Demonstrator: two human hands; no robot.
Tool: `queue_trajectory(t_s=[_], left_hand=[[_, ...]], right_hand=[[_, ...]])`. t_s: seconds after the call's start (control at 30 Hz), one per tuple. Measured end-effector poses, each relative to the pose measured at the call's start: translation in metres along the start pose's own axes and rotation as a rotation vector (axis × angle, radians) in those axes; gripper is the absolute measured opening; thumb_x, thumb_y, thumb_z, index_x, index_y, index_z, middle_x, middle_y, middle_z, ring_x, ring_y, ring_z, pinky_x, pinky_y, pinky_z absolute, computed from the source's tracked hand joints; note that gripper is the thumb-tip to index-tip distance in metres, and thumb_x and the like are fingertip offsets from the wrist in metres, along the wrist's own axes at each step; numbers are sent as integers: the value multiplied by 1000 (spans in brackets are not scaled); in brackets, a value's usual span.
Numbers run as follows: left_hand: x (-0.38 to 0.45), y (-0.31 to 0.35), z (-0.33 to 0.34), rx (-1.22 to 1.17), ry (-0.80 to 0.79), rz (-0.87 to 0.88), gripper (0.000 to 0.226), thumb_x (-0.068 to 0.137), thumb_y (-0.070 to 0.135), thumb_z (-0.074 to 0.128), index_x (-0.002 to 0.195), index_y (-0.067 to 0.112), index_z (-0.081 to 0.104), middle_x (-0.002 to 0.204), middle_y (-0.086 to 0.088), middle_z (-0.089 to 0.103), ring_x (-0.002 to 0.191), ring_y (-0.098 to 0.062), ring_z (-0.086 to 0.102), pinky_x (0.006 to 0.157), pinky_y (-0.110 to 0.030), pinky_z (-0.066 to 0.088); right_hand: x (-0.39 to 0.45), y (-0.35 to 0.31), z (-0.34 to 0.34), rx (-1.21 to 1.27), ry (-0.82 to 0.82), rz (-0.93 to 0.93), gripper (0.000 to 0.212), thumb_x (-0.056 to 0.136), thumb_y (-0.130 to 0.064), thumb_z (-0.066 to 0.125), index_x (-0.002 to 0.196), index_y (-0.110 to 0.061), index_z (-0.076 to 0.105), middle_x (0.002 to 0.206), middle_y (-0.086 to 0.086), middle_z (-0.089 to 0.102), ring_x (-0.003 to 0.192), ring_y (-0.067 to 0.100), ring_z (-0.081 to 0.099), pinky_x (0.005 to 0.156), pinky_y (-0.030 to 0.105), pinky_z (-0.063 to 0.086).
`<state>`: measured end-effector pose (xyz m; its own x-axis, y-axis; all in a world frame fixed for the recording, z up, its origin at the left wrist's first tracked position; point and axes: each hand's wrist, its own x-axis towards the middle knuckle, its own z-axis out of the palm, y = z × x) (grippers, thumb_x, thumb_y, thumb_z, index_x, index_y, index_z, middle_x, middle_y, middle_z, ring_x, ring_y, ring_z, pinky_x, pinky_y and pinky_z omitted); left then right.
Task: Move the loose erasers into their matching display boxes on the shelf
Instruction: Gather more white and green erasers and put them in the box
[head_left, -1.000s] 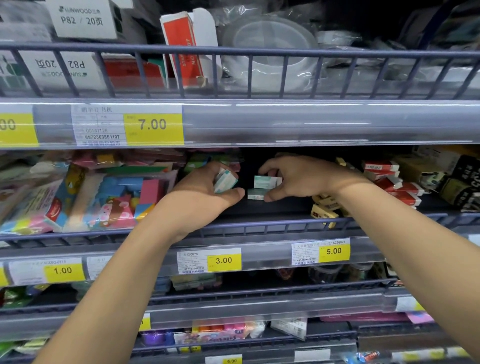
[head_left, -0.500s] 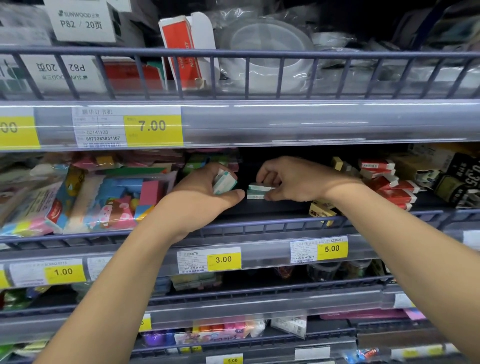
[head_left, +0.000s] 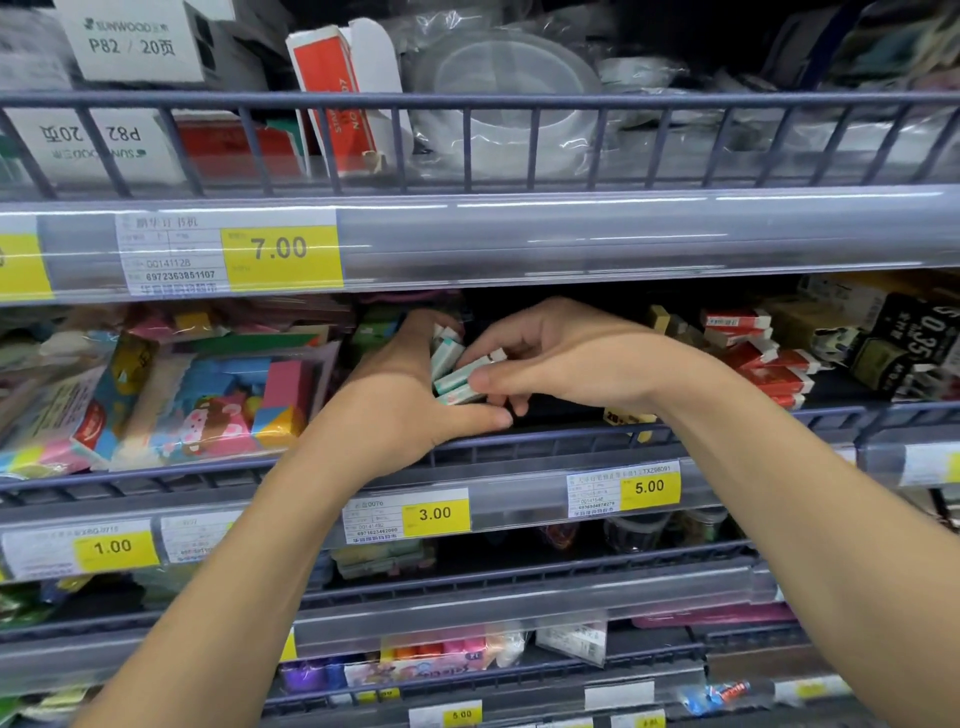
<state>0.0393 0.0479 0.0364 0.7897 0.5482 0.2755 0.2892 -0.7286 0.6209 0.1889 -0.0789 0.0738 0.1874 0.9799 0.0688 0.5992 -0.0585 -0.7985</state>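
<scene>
While the left hand (head_left: 400, 410) cups several mint-and-white erasers (head_left: 448, 358) against its curled fingers, the right hand (head_left: 550, 358) pinches two more (head_left: 460, 382) between thumb and fingertips, their long axes tilted up toward the right, above the middle shelf's rail (head_left: 545, 441).

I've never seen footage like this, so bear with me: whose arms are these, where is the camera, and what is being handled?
There is no robot here: a person wears a wide-angle camera on the head, so you look down their own arms at a shop shelf. The left hand and right hand meet in the middle, both holding small green-and-white erasers. Colourful packets lie to the left, red-and-white erasers to the right. Yellow price tags line the shelf rail.
</scene>
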Motion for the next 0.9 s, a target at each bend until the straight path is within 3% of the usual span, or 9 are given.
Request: queue_trajectory(t_s=[0.13,0.3,0.37,0.43,0.6,0.77,0.83,0.9], left_hand=[[-2,-5,2,-42,34,47,49,76,53,83,107,38,48,86,20,62,78,19,56,59,-3,41],[0,-7,0,-126,49,10,44,74,42,87,98,41,50,85,15,66,71,5,62,58,-10,45],[2,-7,-1,-167,33,-26,44,70,41,88,98,39,53,86,13,70,71,-2,66,63,-21,51],[4,-5,-3,-184,8,-49,41,67,40,84,97,36,56,80,11,72,66,-6,66,56,-22,50],[1,-3,-9,-223,-68,-50,30,65,38,76,89,28,61,64,9,65,54,-12,57,50,-30,46],[0,-4,-7,-305,16,-83,35,78,12,81,97,34,63,80,4,71,52,-3,61,46,-19,51],[0,-5,-7,-329,23,-97,37,78,11,82,95,37,62,79,5,70,48,-3,60,46,-19,51],[1,-6,-7,-325,18,-102,37,78,14,82,95,39,61,80,6,70,48,-2,61,47,-19,51]], right_hand=[[3,2,9,177,135,18,22,86,-19,78,98,-13,61,69,-4,71,58,12,62,61,25,51],[2,2,20,245,301,-37,16,81,-13,82,88,-19,69,84,-1,73,68,20,70,74,37,61],[4,0,27,215,338,-87,18,80,-11,83,84,-22,70,84,0,74,71,19,70,78,43,61],[5,-3,35,179,364,-157,19,79,-9,83,82,-23,71,86,6,76,77,18,69,80,45,58],[2,-2,36,246,333,-233,14,82,-11,81,88,-23,76,93,2,78,82,11,70,74,29,58],[0,17,6,-46,336,-73,27,85,-26,78,108,-39,69,98,-8,73,84,3,63,85,24,51],[-1,28,-18,-381,333,63,35,89,-35,73,123,-39,64,112,-11,70,90,1,58,81,15,43],[-5,36,-42,-725,276,189,45,94,-43,63,138,-41,52,133,-10,61,107,6,54,83,17,35]])
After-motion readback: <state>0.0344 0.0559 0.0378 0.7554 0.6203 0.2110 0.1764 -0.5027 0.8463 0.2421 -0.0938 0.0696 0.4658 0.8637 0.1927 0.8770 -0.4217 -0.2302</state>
